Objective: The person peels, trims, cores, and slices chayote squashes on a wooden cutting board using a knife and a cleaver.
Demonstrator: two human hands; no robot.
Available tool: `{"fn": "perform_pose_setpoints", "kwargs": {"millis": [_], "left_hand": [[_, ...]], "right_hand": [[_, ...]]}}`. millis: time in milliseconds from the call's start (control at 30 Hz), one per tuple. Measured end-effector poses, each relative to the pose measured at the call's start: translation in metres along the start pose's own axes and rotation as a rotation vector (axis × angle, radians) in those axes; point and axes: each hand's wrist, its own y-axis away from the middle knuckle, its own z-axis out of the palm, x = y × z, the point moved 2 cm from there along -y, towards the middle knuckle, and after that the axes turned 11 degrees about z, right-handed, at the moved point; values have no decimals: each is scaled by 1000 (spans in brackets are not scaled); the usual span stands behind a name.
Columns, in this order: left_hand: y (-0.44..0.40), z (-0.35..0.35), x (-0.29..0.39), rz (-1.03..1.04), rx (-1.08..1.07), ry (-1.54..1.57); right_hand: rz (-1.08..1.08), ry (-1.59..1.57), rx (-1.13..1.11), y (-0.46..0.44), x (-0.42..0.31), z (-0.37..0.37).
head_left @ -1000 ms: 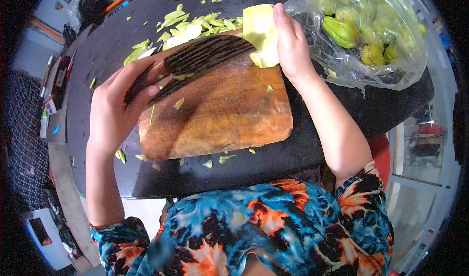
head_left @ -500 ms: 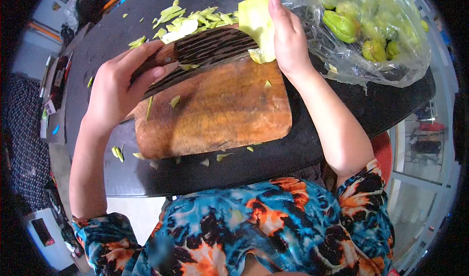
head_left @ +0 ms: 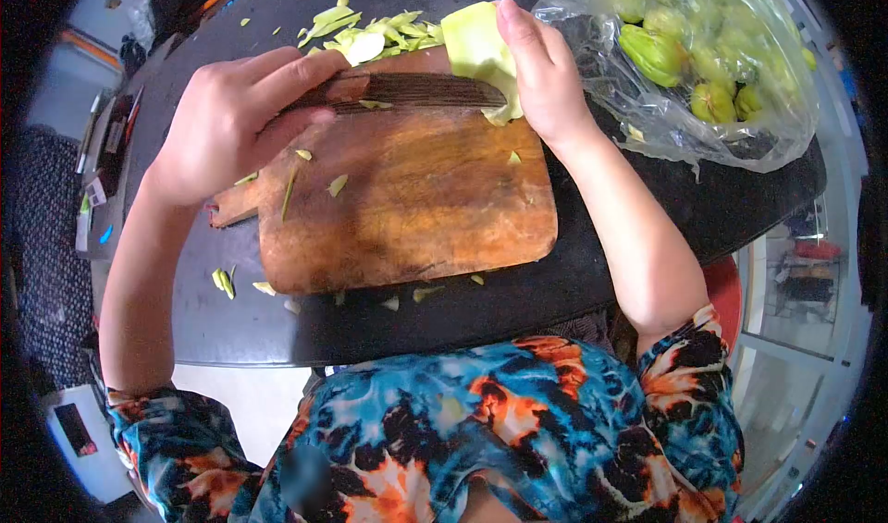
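Note:
My left hand (head_left: 227,121) is closed around the wooden handle of a broad-bladed knife (head_left: 430,91). Its dark, streaked blade points right across the far side of the wooden cutting board (head_left: 416,209), with the tip end by a pale green peeled chayote (head_left: 474,37). That chayote is gripped in my right hand (head_left: 550,79), thumb uppermost, above the board's far right corner. A thin flap hangs at the chayote's lower end near the blade. Small green scraps (head_left: 338,186) lie on the board. My palms hide part of the handle and of the chayote.
Beyond the board, a pile of green slices and peelings (head_left: 398,35) lies on the dark table (head_left: 499,306). At the far right is a clear plastic bag (head_left: 763,144) holding several whole green chayotes (head_left: 652,53). More scraps (head_left: 223,283) dot the near table edge.
The knife has turned so its blade shows narrower and lies more level. My left hand has shifted slightly up and its wrist outward. The chayote has tilted a little.

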Motion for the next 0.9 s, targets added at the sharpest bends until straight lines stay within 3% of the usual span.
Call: {"fn": "perform_pose_setpoints", "kwargs": {"millis": [133,367,433,600,700,733,900], "left_hand": [[2,-1,18,85,9,-108],[11,3,53,116,-6,-195],[16,6,57,124,-21,-153],[25,16,63,10,55,-75],[33,27,56,-185,11,-11],[33,30,52,-233,100,83],[27,28,41,-413,134,103]], "right_hand": [[55,-15,36,-5,9,-7],[288,-315,92,-8,13,-13],[287,-288,242,-13,23,-20],[301,-502,486,-20,18,-37],[344,-638,465,-20,12,-36],[369,-645,446,-20,13,-38],[504,-731,301,-22,22,-47]]}}
